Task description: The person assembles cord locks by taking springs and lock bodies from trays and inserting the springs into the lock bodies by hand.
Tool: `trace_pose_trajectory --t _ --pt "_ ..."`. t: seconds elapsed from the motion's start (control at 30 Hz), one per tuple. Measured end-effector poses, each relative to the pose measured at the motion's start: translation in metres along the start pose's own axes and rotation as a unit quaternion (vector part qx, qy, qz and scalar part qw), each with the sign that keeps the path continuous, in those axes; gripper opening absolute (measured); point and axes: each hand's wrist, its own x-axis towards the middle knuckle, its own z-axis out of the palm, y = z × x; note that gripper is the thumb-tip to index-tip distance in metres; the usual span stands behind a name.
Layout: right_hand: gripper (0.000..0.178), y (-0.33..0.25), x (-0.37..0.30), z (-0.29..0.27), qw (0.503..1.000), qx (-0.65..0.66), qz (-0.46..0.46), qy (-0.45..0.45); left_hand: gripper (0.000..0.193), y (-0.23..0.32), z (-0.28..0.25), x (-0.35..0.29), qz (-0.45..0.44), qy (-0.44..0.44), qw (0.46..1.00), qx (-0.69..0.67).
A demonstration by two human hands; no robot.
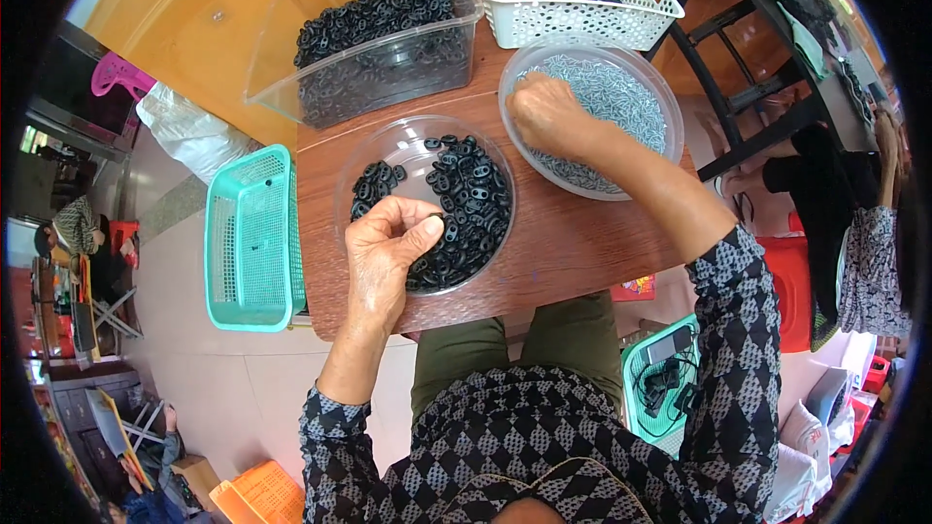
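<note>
Over a round clear tub (342, 196) of small black two-holed plastic parts (478, 192), my left hand (388, 245) pinches a small black plastic part between thumb and forefinger; only a dark edge of it shows. My right hand (550, 116) dips into the left side of a second round tub (670, 150), which holds a heap of small silver screws (614, 102). Its fingers are curled down and together among the screws, and their tips are hidden, so I cannot make out what they hold.
A large clear bin (388, 97) of black parts and a white perforated basket (582, 19) stand along the brown table's (573, 257) far side. A green basket (221, 252) is at the left. Below right, another green basket (636, 393) holds cables. A person (874, 252) sits at the right.
</note>
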Motion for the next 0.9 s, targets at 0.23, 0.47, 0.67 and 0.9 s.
trace_pose_trajectory --t 0.23,0.47,0.67,0.9 --pt "0.007 0.002 -0.041 -0.013 0.999 0.037 0.037 0.013 0.011 -0.014 0.020 -0.021 -0.017 0.002 0.995 -0.099" --pt "0.008 -0.085 -0.072 -0.054 0.945 0.314 -0.019 0.093 0.009 -0.011 0.045 -0.024 0.051 0.048 0.995 -0.075" --pt "0.010 -0.111 -0.074 -0.054 0.952 0.295 -0.019 0.083 0.008 -0.015 0.057 -0.031 0.101 0.075 0.988 -0.088" --pt "0.013 -0.122 -0.082 -0.040 0.950 0.232 -0.068 0.196 0.005 -0.020 0.055 -0.030 0.048 0.091 0.976 -0.192"
